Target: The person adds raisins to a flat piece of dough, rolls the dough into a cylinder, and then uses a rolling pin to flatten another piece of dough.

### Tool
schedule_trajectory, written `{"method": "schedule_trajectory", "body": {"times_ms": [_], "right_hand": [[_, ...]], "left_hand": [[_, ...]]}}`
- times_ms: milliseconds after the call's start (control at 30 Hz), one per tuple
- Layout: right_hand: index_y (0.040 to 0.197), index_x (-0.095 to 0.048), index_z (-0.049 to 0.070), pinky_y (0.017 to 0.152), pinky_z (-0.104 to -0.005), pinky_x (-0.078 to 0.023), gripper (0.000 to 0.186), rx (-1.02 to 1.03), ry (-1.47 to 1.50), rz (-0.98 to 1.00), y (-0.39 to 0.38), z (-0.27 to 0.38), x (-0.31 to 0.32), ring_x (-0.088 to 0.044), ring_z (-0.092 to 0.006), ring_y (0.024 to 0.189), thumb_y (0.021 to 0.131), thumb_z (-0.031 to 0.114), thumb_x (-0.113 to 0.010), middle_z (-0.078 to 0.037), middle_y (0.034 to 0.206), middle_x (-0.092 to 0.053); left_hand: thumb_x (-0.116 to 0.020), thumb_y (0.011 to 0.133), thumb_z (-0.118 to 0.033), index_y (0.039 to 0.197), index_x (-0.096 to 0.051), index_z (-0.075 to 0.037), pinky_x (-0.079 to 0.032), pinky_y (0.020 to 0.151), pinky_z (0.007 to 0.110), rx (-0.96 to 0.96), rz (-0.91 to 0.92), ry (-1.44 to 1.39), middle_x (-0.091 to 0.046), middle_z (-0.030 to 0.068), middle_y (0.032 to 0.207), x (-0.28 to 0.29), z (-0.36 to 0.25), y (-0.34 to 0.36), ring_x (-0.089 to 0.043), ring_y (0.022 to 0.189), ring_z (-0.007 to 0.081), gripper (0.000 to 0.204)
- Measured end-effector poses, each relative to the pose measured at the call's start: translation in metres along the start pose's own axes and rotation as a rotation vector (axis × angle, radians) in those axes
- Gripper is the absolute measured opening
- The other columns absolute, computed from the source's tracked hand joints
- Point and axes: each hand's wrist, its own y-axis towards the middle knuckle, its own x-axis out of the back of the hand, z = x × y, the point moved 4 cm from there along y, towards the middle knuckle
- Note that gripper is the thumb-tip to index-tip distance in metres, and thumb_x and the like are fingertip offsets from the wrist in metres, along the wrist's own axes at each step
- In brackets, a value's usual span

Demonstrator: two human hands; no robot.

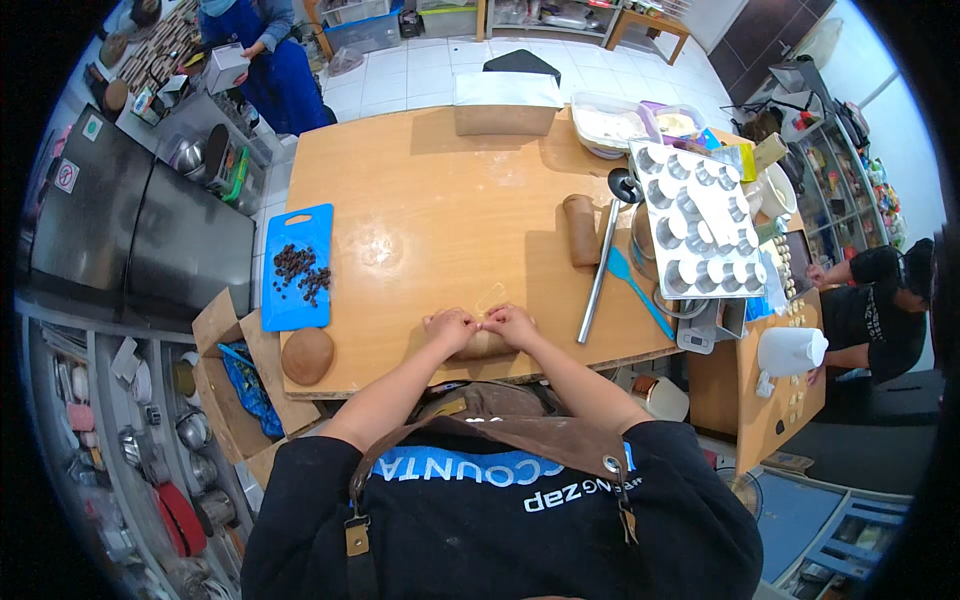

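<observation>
At the lower centre of the frame, a brown piece of dough lies at the wooden table's near edge, its long axis running left to right, ends pointing sideways. From where I stand, both bare forearms slant inward from below, the left hand and right hand meeting over it with knuckles up and fingertips close together on its top — whether they are pinching a fold, I can't tell. Left of them sits a smooth, domed dough round; toward the upper right lies a matt brown cylinder.
</observation>
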Motion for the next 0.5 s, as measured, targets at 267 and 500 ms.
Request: {"method": "schedule_trajectory", "body": {"times_ms": [267,500], "right_hand": [[0.129,-0.055,0.006,0.106,-0.0385,-0.031,0.043,0.261,0.165,-0.293,-0.044,-0.035,0.027,-0.041,-0.0304,0.129,0.095,0.032,-0.049,-0.016,0.139,-0.045],[0.128,-0.059,0.016,0.107,-0.042,-0.027,0.039,0.206,-0.117,-0.372,-0.056,-0.018,0.008,-0.044,-0.0252,0.126,0.093,0.032,-0.052,-0.007,0.134,-0.054]], "left_hand": [[-0.055,0.091,-0.038,0.121,-0.059,-0.008,-0.037,0.102,0.044,-0.191,-0.436,-0.487,-0.062,0.0128,0.12,-0.016,0.064,-0.035,-0.053,0.119,0.0305,0.043],[-0.053,0.093,-0.02,0.101,-0.066,-0.003,-0.043,0.097,0.042,-0.308,-0.529,-0.509,-0.066,0.0135,0.106,-0.02,0.053,-0.045,-0.058,0.108,0.0325,0.023]]}}
